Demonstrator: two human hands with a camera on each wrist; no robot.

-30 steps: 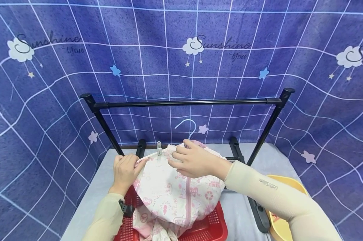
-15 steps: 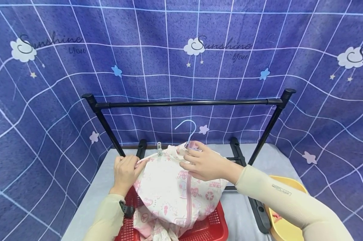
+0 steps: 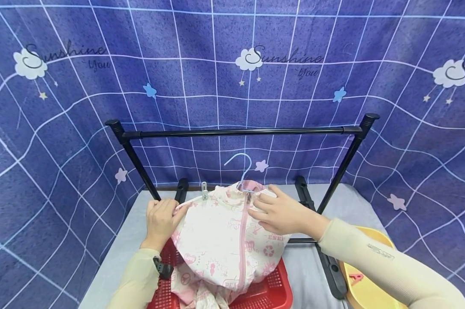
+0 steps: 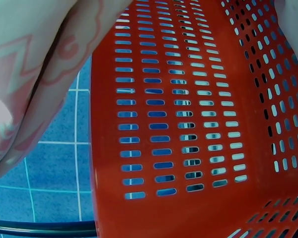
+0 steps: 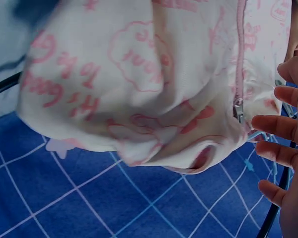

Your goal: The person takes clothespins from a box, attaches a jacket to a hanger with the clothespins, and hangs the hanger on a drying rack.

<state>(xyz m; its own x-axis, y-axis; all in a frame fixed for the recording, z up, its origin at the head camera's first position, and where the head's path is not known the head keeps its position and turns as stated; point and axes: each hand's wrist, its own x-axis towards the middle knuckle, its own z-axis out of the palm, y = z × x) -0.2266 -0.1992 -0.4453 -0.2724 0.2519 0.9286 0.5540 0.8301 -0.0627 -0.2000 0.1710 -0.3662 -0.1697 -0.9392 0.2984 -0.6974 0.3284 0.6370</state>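
Observation:
A white zip-up jacket (image 3: 217,231) with pink print hangs over a light blue hanger (image 3: 249,165), whose hook sticks up from the collar. My left hand (image 3: 163,219) grips the jacket's left shoulder, fingers curled over the top. Between that hand and the collar, a clear clothespin (image 3: 204,191) stands on the shoulder edge. My right hand (image 3: 280,212) is just right of the collar and zipper, fingers loosely spread over the right shoulder. In the right wrist view its fingers (image 5: 275,126) are apart, beside the zipper pull (image 5: 239,110). The jacket's lower part bunches downward.
Beneath the jacket is a red perforated basket (image 3: 280,287), its slotted wall filling the left wrist view. A black rack with a crossbar (image 3: 232,132) stands behind. At right, a yellow basin (image 3: 365,296) holds a pink clothespin (image 3: 356,278). A patterned blue curtain (image 3: 294,86) backs everything.
My right hand has moved right from the hanger's neck, uncovering the collar, the zipper top and the hook's base. My left hand keeps its grip on the left shoulder.

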